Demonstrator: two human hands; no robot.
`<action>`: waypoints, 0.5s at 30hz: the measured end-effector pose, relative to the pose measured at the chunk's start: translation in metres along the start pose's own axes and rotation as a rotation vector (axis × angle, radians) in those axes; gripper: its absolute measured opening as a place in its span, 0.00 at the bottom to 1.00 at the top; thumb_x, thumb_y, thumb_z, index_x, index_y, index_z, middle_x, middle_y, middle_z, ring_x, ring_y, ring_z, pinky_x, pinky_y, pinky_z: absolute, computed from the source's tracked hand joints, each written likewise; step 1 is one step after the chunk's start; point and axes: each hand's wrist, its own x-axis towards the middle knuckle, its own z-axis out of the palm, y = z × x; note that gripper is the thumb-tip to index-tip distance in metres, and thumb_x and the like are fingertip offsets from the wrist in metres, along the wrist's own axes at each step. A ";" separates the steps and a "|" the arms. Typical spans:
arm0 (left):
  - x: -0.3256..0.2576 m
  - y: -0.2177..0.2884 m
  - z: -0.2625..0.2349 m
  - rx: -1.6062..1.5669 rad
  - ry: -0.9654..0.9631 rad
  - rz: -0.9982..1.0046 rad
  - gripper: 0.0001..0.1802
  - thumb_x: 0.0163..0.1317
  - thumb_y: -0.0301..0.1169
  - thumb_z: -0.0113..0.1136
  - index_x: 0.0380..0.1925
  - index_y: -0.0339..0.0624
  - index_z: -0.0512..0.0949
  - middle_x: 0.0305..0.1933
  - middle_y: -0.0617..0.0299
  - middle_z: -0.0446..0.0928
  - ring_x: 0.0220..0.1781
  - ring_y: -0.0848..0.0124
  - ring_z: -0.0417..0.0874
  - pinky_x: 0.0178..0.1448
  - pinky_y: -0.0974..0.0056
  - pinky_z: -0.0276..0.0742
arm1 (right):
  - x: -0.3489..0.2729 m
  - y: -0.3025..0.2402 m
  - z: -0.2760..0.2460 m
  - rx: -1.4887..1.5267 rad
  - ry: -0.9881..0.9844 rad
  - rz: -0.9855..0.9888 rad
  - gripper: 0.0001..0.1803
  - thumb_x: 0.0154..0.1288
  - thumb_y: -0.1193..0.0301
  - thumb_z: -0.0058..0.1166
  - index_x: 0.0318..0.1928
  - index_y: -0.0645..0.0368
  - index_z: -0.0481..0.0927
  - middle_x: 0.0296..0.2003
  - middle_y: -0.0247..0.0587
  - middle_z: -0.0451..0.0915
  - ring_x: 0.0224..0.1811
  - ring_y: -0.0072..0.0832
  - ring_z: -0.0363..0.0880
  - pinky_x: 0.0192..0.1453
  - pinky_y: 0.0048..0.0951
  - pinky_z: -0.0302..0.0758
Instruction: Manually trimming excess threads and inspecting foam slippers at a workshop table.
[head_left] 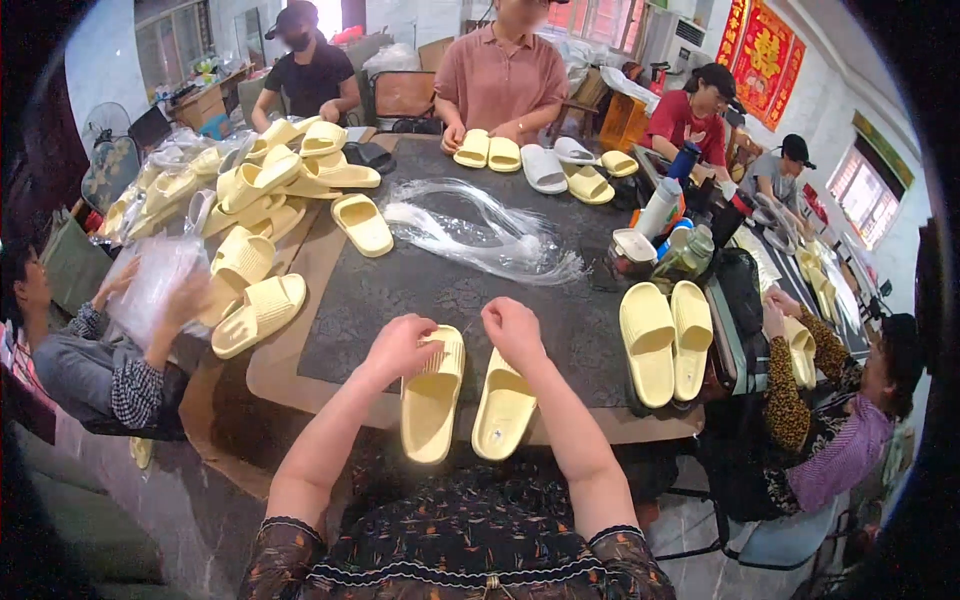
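Two pale yellow slippers lie side by side before me at the table's near edge, toes pointing away: the left slipper [429,420] and the right slipper [503,412]. My left hand [402,346] is at the ribbed strap of the left slipper, its fingers closed and bent toward the toe. Above the toe of the right slipper, my right hand [513,330] has its fingers curled in. Whatever either hand may pinch is too small to make out. Beyond them lies a loose bundle of clear plastic strands [490,235].
Another yellow slipper pair [648,345] stands to the right, near bottles and a jar [690,250]. Yellow slippers [250,190] pile up at left. One person [500,85] handles slippers across the table [350,320]; others sit at both sides.
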 end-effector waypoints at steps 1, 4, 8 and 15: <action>0.009 -0.002 0.007 -0.008 -0.013 0.013 0.19 0.52 0.40 0.62 0.41 0.40 0.82 0.39 0.51 0.80 0.44 0.54 0.80 0.50 0.55 0.75 | 0.000 0.002 0.004 0.020 0.025 0.038 0.07 0.59 0.68 0.54 0.31 0.57 0.80 0.28 0.43 0.80 0.35 0.42 0.79 0.40 0.42 0.74; 0.031 0.001 0.027 -0.043 -0.134 0.026 0.18 0.51 0.38 0.61 0.40 0.40 0.82 0.39 0.48 0.81 0.43 0.53 0.81 0.50 0.55 0.76 | -0.004 0.005 0.010 0.074 0.097 0.016 0.05 0.59 0.70 0.54 0.33 0.58 0.78 0.30 0.44 0.78 0.34 0.41 0.78 0.39 0.39 0.74; 0.049 -0.002 0.050 -0.132 -0.264 -0.042 0.16 0.54 0.37 0.59 0.41 0.44 0.82 0.37 0.48 0.82 0.40 0.56 0.83 0.46 0.56 0.76 | -0.008 0.007 0.011 0.143 0.246 -0.036 0.04 0.59 0.74 0.55 0.33 0.60 0.75 0.30 0.44 0.77 0.31 0.40 0.77 0.37 0.36 0.73; 0.061 -0.002 0.077 -0.329 -0.065 -0.111 0.14 0.62 0.38 0.55 0.35 0.37 0.78 0.32 0.50 0.81 0.36 0.53 0.82 0.40 0.56 0.75 | -0.012 0.009 0.015 0.192 0.178 0.050 0.10 0.61 0.70 0.58 0.42 0.61 0.77 0.33 0.39 0.79 0.32 0.27 0.78 0.39 0.28 0.75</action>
